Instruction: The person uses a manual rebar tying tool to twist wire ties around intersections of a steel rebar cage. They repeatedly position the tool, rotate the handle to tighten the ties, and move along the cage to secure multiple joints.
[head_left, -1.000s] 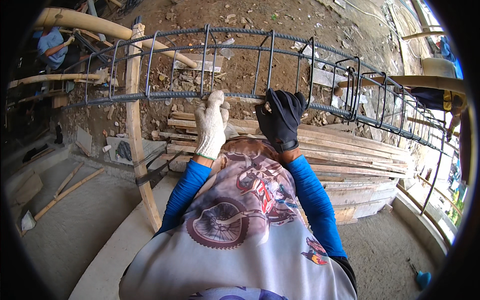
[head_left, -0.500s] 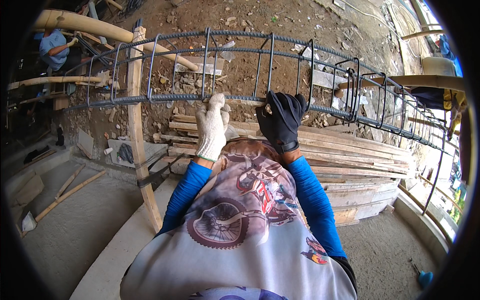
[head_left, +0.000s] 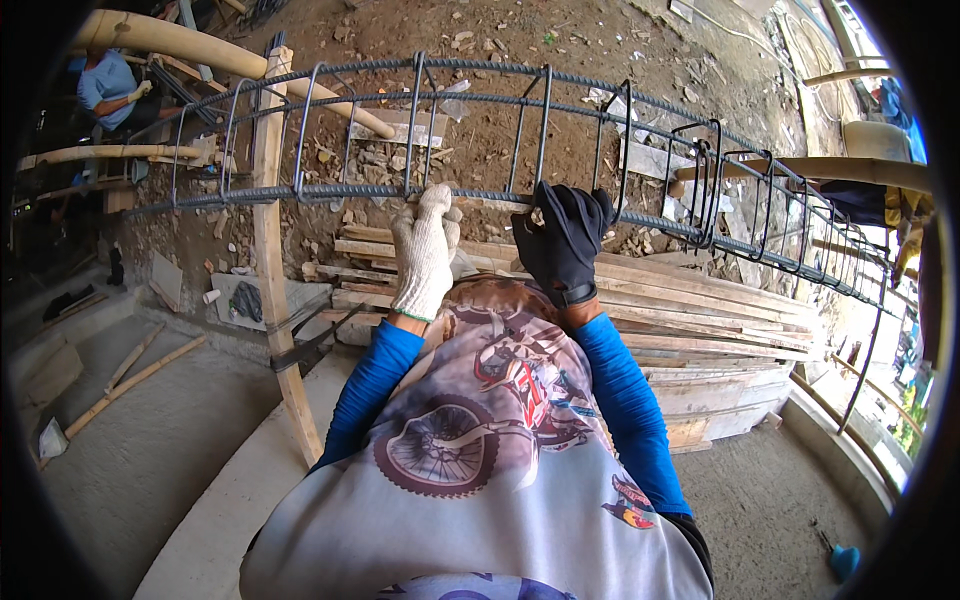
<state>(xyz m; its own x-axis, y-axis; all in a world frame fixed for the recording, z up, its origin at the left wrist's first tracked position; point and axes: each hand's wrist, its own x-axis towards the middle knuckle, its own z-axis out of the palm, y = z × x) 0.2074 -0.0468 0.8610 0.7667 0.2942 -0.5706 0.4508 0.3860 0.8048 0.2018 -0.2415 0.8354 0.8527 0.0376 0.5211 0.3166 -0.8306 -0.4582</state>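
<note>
A long rebar cage of ribbed steel bars and rectangular stirrups stretches across in front of me. My left hand, in a white knitted glove, is closed around its near bar beside a stirrup. To the right, my right hand wears a black glove and is curled over the same bar at another stirrup. Both sets of fingertips are partly hidden by the gloves. Toward the right, several stirrups are bunched close together.
An upright timber post stands by the cage at left. Stacked boards lie below the cage, over rubble-strewn dirt. Thick bamboo poles cross the upper left, near a co-worker in a blue shirt. Another beam meets the cage at right.
Both my hands keep their hold on the bar with hardly any movement. At the far left, the co-worker's gloved hand has shifted slightly downward.
</note>
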